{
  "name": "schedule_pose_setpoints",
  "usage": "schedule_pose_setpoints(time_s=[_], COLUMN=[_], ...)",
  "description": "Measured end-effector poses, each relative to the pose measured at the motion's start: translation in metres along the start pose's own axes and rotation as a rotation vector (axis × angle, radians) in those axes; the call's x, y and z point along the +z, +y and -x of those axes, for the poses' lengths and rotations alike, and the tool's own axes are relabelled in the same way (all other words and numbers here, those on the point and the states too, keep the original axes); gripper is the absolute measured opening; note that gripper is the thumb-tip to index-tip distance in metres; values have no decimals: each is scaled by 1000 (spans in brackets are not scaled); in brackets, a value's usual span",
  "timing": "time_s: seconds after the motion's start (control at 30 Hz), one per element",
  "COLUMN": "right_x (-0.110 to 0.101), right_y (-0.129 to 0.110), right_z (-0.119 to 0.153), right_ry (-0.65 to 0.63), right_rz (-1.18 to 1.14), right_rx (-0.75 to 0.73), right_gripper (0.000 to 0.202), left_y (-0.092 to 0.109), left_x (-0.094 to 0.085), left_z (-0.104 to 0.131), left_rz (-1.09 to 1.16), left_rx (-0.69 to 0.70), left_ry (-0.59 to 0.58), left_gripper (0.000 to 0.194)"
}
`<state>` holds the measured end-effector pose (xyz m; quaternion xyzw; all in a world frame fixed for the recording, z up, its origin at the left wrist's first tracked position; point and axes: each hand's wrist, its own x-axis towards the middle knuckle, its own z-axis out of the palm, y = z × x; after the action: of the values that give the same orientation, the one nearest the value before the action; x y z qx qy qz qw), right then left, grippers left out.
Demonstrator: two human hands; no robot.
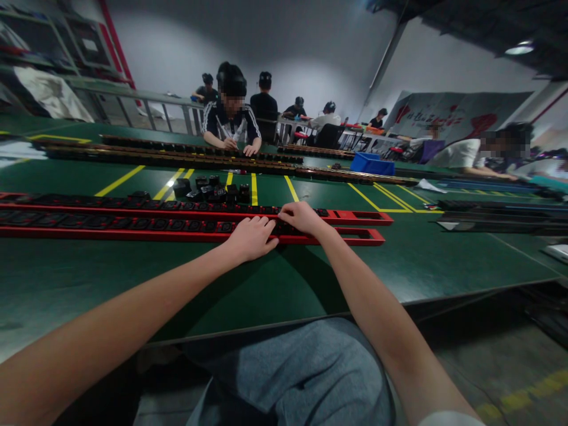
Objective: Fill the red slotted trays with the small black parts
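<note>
Two long red rails lie side by side across the green table, filled with a row of black square parts. My left hand is curled over the nearer rail, its fingers on top and its thumb along the near side. Just to its right, my right hand is closed in a pinch over the rails, fingertips down among the black parts. Whatever is between those fingertips is too small to make out. Loose black parts sit in a pile behind the rails, left of my hands.
Yellow lines mark the green table. Farther back lie long dark rails and a blue bin. A co-worker works across the table; another person leans in at right. Dark strips lie at right.
</note>
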<state>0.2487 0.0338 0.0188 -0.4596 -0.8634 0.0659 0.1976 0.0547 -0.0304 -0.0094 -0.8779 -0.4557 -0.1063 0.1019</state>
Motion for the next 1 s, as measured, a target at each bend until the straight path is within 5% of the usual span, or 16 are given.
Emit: schedule_pose_setpoints(time_s=[0.2,0.33,0.53,0.67,1.0], right_x=[-37,-46,-45,-47,-33], right_y=[51,80,81,79,51], right_z=[17,32,43,46,31], right_ry=[224,168,-24,-200,-283], right_rz=[-105,-592,-1107,-1146,-1131], right_rx=[330,570,483,474,352], right_gripper=[33,31,36,38,42], left_y=[-1,-1,-1,-1,0], left_x=[1,0,2,3,3], left_z=[0,0,-2,-1,-1], left_rz=[5,2,22,39,23], left_rx=[-1,-5,2,5,19], left_ry=[-7,-11,-10,8,23], left_gripper=[49,50,49,49,49])
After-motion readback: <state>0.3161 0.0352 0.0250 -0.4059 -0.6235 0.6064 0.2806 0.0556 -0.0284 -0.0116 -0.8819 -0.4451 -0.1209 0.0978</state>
